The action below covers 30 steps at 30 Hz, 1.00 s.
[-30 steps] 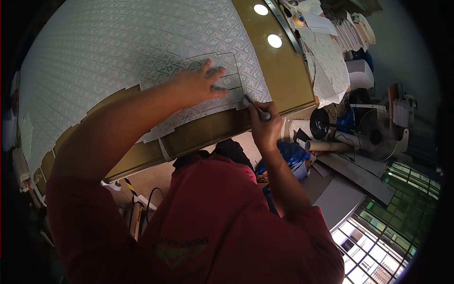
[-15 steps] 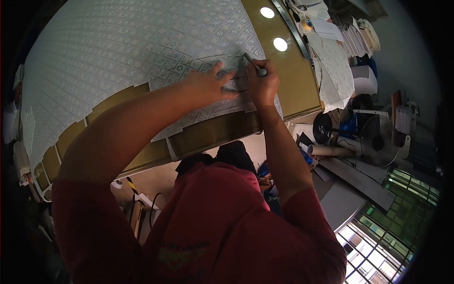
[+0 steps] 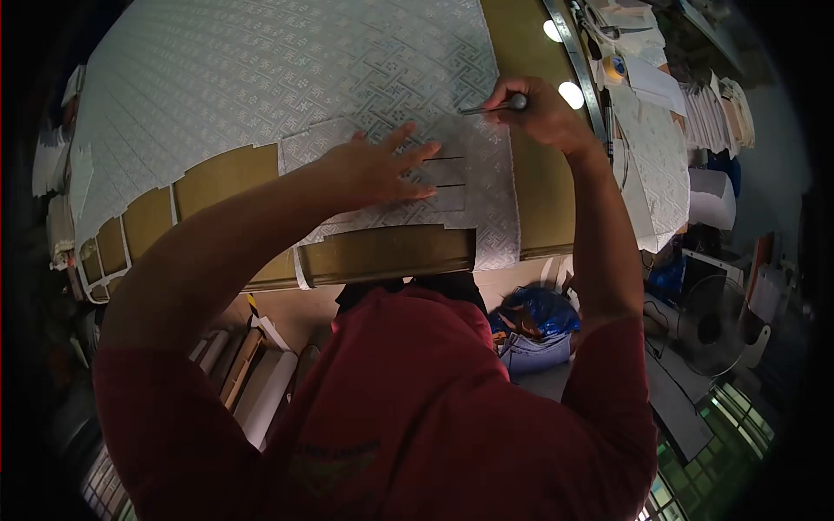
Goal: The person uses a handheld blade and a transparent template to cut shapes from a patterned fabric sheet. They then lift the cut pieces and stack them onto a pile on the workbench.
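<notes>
Pale grey patterned fabric (image 3: 261,78) with a geometric motif covers much of the table. My left hand (image 3: 369,172) lies on a thin, see-through-looking pattern piece (image 3: 448,198) on the fabric near the table's front edge, fingers spread. Two dark lines show on that piece beside the fingertips. In my right hand (image 3: 549,117) is a slim grey pen-like tool (image 3: 519,102) with a rounded end, held between thumb and fingers. Its thin tip points left, close over the fabric at the piece's far edge.
A long metal ruler (image 3: 580,65) lies along the table (image 3: 547,191) at the right. Beyond it are scissors (image 3: 612,32), a tape roll (image 3: 614,68) and stacked papers (image 3: 708,113). A fan (image 3: 711,326) stands lower right; a blue bag (image 3: 543,308) is below the table.
My right hand has moved right, away from my left hand, and the tool has swung from slanting upward to nearly level. My left hand stays spread on the piece. The whole view has shifted.
</notes>
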{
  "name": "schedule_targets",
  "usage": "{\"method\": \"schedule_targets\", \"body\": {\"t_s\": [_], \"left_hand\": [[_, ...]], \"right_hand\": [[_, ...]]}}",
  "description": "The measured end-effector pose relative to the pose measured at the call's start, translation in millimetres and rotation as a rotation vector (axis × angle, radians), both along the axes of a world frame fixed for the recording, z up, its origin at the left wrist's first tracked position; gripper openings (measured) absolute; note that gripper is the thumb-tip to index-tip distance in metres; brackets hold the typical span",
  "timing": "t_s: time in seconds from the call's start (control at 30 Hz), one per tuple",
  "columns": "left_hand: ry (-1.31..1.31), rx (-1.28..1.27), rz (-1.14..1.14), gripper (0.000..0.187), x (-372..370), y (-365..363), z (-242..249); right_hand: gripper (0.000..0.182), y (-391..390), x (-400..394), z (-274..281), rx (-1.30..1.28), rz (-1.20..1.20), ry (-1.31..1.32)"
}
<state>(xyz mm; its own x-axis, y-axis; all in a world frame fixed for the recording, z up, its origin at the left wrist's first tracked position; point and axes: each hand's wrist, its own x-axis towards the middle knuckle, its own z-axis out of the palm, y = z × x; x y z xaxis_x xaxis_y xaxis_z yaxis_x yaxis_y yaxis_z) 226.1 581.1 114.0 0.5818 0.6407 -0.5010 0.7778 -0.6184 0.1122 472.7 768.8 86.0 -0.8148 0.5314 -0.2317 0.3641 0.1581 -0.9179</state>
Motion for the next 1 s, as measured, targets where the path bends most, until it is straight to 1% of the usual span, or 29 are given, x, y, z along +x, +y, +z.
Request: {"method": "schedule_targets", "body": {"t_s": [0.03,0.07,0.1,0.13,0.2,0.27,0.3,0.37,0.43,0.5,0.53,0.6,0.63,0.7,0.73,0.8,0.83,0.9,0.93,1.0], "left_hand": [[-0.027,0.045,-0.001,0.052,-0.4,-0.3,-3.7],[-0.011,0.029,0.016,0.052,-0.6,-0.6,-7.7],[-0.013,0.011,0.018,0.058,0.5,0.1,-5.6],[-0.016,-0.008,0.019,0.065,1.9,0.6,-3.6],[0.021,-0.039,0.029,0.067,5.3,2.8,1.9],[0.054,-0.059,0.032,0.069,6.6,4.0,3.8],[0.039,-0.062,0.039,0.067,5.5,3.4,3.3],[0.030,-0.066,0.051,0.064,3.2,2.3,1.1],[0.024,-0.062,0.031,0.074,4.0,1.8,2.1],[0.030,-0.074,0.034,0.073,5.3,2.4,5.1],[0.030,-0.089,0.037,0.072,5.4,3.3,6.4],[0.050,-0.079,0.030,0.069,6.5,3.6,6.5],[0.068,-0.078,0.032,0.067,6.4,2.8,5.5],[0.045,-0.036,0.014,0.064,3.2,-0.1,2.6],[0.030,-0.002,-0.006,0.060,1.4,-1.1,1.7],[0.039,0.023,-0.016,0.058,1.1,-0.8,-1.0],[0.054,0.033,-0.027,0.055,1.4,-1.2,-2.5],[0.037,0.072,-0.043,0.054,-0.9,-1.9,-4.6],[0.030,0.095,-0.056,0.052,-1.7,-2.9,-6.0],[0.021,0.113,-0.069,0.051,-3.1,-3.3,-8.9]], "right_hand": [[0.015,7.2,-1.3,0.3,-0.017,0.016,0.017],[0.015,12.2,-2.2,0.9,0.033,0.086,0.047],[0.015,16.1,-4.9,-1.3,0.086,0.154,0.079],[0.015,18.6,-7.7,-7.2,0.071,0.169,0.095],[0.010,20.4,-13.0,-15.9,-0.004,0.168,0.178],[0.010,12.6,-20.8,-29.2,-0.037,0.174,0.221],[0.011,10.7,-24.3,-32.2,-0.059,0.171,0.252],[0.011,10.9,-26.4,-31.3,-0.068,0.172,0.231],[0.010,8.7,-26.8,-30.0,-0.075,0.166,0.205],[0.011,10.1,-27.6,-26.8,-0.151,0.144,0.166],[0.011,8.1,-26.3,-25.2,-0.142,0.140,0.169],[0.011,-0.9,-22.0,-24.6,0.068,0.088,0.195],[0.011,-6.8,-20.8,-25.6,0.080,0.090,0.190],[0.012,-25.9,-17.4,-29.6,0.150,-0.090,0.269],[0.012,-37.0,-16.6,-29.2,0.161,-0.090,0.261],[0.013,-60.0,-19.4,-27.2,0.159,-0.356,0.261],[0.013,-71.0,-21.9,-29.2,0.173,-0.358,0.251],[0.015,-89.5,-30.6,-29.5,0.234,-0.499,0.281],[0.015,-97.6,-34.4,-26.0,0.248,-0.500,0.271],[0.015,-111.2,-43.5,-17.7,0.277,-0.674,0.112]]}}
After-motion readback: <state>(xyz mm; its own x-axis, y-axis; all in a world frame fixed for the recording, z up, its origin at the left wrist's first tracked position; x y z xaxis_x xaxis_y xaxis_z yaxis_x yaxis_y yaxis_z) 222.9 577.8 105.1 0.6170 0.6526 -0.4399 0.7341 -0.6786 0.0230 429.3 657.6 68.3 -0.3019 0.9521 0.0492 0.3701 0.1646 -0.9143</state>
